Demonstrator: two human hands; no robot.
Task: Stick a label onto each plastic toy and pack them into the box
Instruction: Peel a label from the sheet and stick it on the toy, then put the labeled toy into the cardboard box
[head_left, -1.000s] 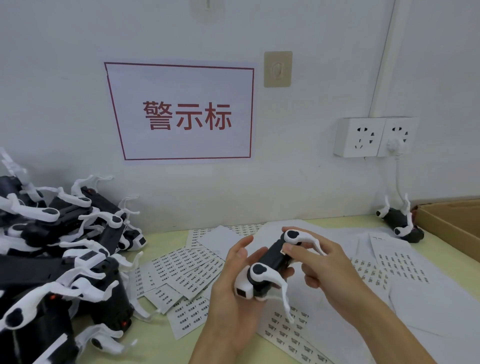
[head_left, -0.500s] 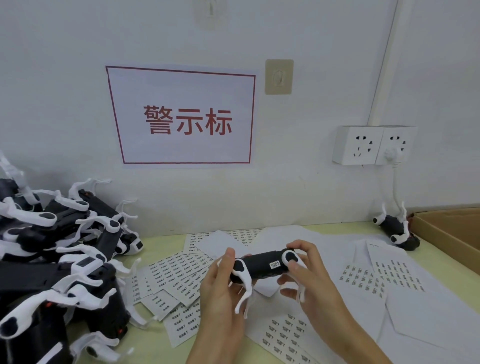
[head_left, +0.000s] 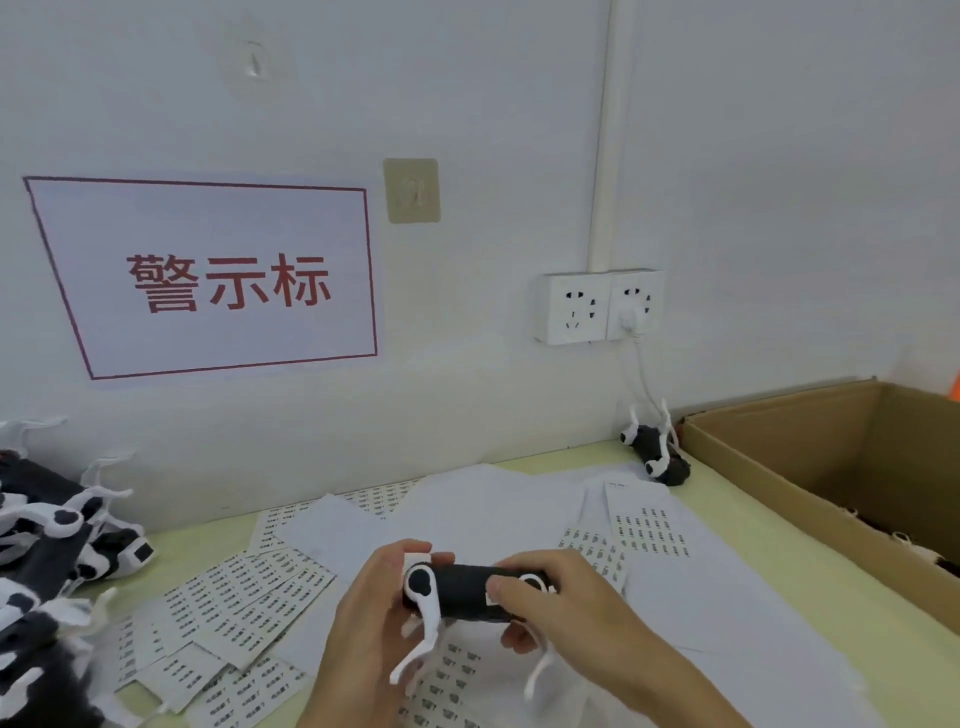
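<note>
**Black-and-white toy gripped at both ends above the label sheets**

Black plastic forms the body of the toy (head_left: 462, 592), which lies roughly level at 6 o'clock in the head view, held just above the table (head_left: 613, 457). White leg pieces hang from it, one at each end. The left hand (head_left: 369, 629) wraps its fingers around the toy's left end, thumb up by the white round joint. The right hand (head_left: 566, 603) curls over the right end, its thumb pressing on a small white label (head_left: 491, 598) stuck to the black body; only the label's edge shows beside the thumb.

Label sheets (head_left: 249, 597) fan out under and beside the hands, from 7 o'clock round to 4 o'clock, some printed with rows of stickers, some plain white backing. A heap of unpacked toys (head_left: 57, 540) sits at 9 o'clock, against the wall. One single toy (head_left: 657, 454) lies at 2 o'clock, just beside the near corner of the cardboard box (head_left: 779, 488). The box stands open at 3 o'clock, and bits of white and black show low inside it at the frame's right edge.

On the wall, a red-bordered sign (head_left: 218, 280) hangs at 10 o'clock, and a double socket (head_left: 597, 306) with a white plug in it at 1 o'clock.
</note>
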